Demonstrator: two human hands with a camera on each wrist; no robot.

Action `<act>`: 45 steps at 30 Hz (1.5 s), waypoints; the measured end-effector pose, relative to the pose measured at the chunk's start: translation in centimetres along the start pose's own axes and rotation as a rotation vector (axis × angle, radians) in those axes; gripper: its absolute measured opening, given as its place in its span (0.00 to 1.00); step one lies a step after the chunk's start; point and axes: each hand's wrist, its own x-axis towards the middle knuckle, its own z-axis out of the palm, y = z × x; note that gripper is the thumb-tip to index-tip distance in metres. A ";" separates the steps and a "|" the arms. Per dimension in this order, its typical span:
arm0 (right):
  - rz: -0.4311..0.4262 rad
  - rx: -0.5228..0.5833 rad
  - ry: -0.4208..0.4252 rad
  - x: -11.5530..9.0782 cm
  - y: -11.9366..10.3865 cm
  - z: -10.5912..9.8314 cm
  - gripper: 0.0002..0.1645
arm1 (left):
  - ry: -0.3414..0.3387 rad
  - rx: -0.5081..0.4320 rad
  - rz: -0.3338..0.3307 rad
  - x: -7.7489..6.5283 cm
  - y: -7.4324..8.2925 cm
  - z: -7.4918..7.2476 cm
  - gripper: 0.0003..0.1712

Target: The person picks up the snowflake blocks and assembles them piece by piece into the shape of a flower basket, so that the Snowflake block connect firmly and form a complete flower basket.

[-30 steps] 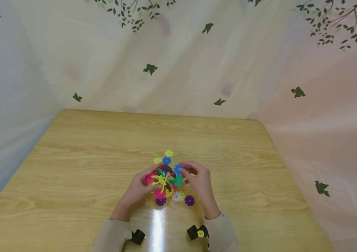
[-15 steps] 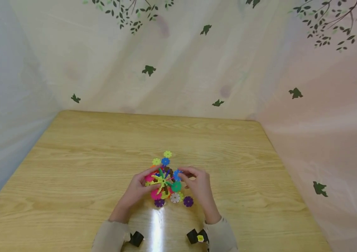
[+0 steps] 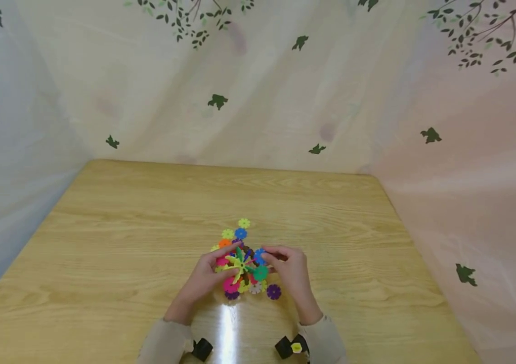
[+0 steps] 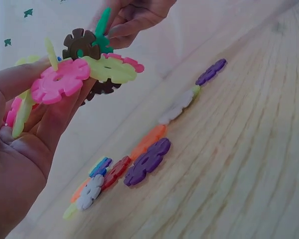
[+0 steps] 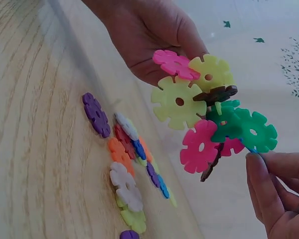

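Observation:
My left hand holds a cluster of interlocking plastic snowflake discs above the table, thumb on the near side and fingers on the far side. A yellow disc faces up at its top, and pink, brown and green discs join it at several angles. At the cluster's right side my right hand pinches a blue disc between thumb and index finger. In the right wrist view this disc shows only as a thin edge against a green one; how firmly they are joined cannot be seen.
Loose snowflake discs lie on the wooden table beneath and around the hands, among them purple, white, orange and yellow ones. A pale printed curtain surrounds the table's back and sides.
Both hands and the cluster have come slightly nearer the body. The right hand keeps its pinch on the blue disc, and the left keeps its hold. More of the orange disc shows now.

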 end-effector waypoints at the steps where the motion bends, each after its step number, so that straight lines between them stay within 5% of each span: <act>1: 0.007 0.001 -0.003 0.0 0.0 0.0 0.10 | -0.002 0.005 0.003 0.0 0.0 0.0 0.33; 12: -0.017 -0.025 -0.037 -0.4 0.4 0.0 0.11 | -0.034 0.097 0.020 0.3 0.3 -0.5 0.32; 20: -0.045 -0.035 -0.103 -0.5 0.0 0.0 0.14 | -0.039 -0.061 0.026 0.2 0.5 -1.2 0.33; 45: -0.083 -0.015 -0.102 -0.7 -0.5 -0.1 0.16 | 0.040 -0.035 -0.025 0.1 0.6 -0.5 0.33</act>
